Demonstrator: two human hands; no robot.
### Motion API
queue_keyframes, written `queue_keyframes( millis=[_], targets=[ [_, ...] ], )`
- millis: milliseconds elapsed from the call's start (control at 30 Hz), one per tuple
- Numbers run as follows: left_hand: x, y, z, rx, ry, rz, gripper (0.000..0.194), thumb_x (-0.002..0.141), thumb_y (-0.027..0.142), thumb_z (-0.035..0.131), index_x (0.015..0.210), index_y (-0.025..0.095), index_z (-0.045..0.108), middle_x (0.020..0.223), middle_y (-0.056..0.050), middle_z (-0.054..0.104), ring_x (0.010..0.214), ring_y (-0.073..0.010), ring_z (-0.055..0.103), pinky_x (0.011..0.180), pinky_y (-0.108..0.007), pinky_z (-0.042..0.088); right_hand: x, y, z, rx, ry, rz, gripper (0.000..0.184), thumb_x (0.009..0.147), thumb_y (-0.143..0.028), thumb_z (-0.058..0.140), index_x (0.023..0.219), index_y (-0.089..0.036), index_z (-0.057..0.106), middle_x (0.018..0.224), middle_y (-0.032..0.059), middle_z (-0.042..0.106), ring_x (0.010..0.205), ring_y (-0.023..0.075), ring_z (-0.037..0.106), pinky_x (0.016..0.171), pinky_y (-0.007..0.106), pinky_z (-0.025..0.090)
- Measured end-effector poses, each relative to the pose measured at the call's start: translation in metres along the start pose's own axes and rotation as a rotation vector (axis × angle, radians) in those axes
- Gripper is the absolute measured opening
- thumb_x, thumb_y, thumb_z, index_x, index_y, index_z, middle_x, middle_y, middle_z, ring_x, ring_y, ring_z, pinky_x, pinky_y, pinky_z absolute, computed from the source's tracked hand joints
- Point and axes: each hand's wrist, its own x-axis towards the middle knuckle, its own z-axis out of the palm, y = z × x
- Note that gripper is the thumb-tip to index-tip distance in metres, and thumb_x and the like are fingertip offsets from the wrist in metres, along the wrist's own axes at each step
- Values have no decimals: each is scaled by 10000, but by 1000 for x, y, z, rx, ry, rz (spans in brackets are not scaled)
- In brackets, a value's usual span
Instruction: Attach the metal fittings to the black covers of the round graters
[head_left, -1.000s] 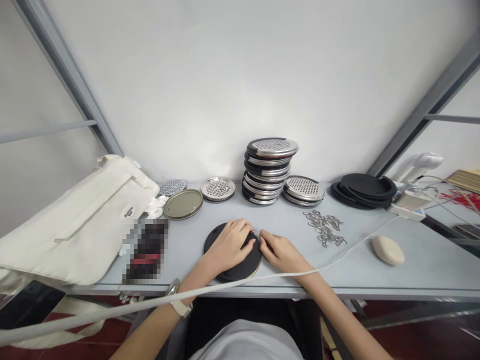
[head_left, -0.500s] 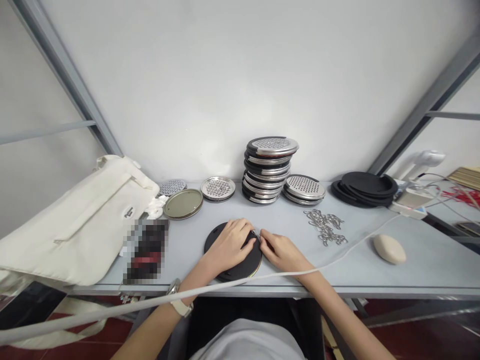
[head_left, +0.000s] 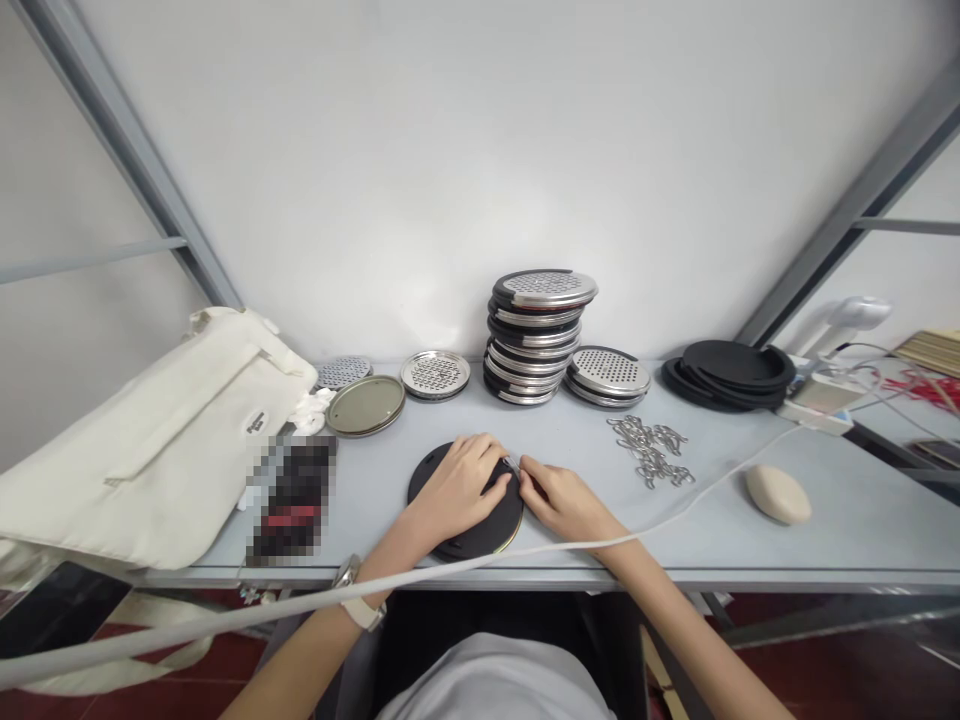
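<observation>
The flat, round, matt-black disc (head_left: 484, 528) lies on the pale grey table (head_left: 373, 500) near its front edge, probably light, stiff and best held by its rim. The left hand (head_left: 463, 482) rests spread over it; whether it grips is unclear. The right hand (head_left: 561, 500) appears to pinch a silver metal piece (head_left: 512, 464) at the disc's right edge. Since the earlier frame, hands and disc look unchanged; the view shifts slightly.

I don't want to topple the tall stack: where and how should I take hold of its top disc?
Probably by its right rim, coming from the right: the top disc juts out there past the discs beneath, so a grip can likely close above and below it.
</observation>
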Motion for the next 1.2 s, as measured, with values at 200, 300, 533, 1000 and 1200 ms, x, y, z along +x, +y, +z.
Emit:
queue_keyframes(
  millis=[200,300,533,1000,1200],
  targets=[
    [0,0,-1,-6,-4,-1,166,911,226,487,1068,189,525,1034,-52,549,983,-208,525,910,-378,398,0,0,0,1,-9,-6,189,929,-241,334,809,-203,474,622,1,559,524,139,489,541,241,287],
    [0,0,-1,-4,-10,6,162,918,224,477,1067,187,527,1038,-55,548,984,-210,523,912,-378,395,0,0,-1,1,-9,-4,186,929,-240,335,809,-202,472,624,4,561,524,140,491,541,241,288],
    [0,1,-1,8,-19,14,162,924,211,463,1071,187,528,1036,-54,551,983,-201,521,909,-372,395,0,1,0,-11,-18,1,178,933,-242,335,824,-201,469,641,7,573,535,141,508,553,241,293],
    [0,1,-2,21,-28,49,160,941,173,420,1022,187,557,984,-39,586,954,-179,542,895,-354,396,-1,1,1,46,-12,-5,179,971,-270,282,915,-208,441,625,-6,552,521,158,529,530,245,319],
    [1,2,-3,40,-24,53,208,929,172,440,1120,184,520,1055,-54,590,1018,-199,532,914,-369,395,0,1,2,71,22,-13,204,978,-259,280,891,-212,459,646,-2,549,540,157,516,542,256,358]
  ],
)
